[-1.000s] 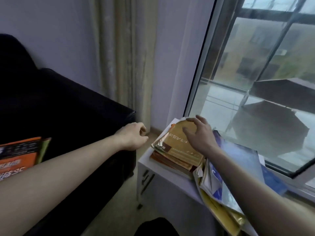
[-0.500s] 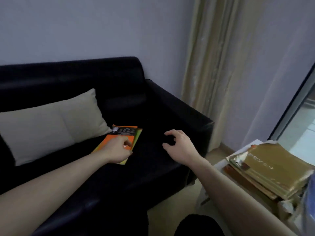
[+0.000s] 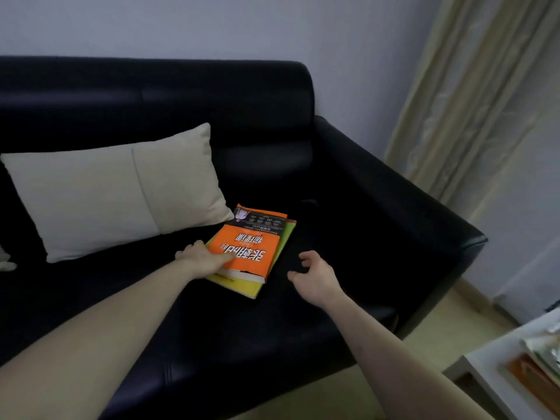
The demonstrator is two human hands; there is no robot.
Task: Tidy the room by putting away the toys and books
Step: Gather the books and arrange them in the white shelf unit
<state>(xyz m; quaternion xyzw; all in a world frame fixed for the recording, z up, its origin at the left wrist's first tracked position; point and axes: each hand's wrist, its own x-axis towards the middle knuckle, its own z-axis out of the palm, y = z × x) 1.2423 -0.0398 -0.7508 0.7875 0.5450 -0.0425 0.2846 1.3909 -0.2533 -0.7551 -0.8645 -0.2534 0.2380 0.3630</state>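
Left hand [image 3: 202, 258] now on orange book [image 3: 247, 247]

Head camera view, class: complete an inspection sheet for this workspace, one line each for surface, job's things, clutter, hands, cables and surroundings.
Surface: black sofa, seat mostly bare.
Job's things: orange book stacked on a yellow-green book, both flat on the seat; more books piled on a white side table at lower right.
Clutter: beige cushion leaning against the sofa back.
Hands: left hand on the near left corner of the orange book; right hand open, beside the books, touching neither.
Cables: nothing seen.
Surroundings: pale wall, cream curtain at right.
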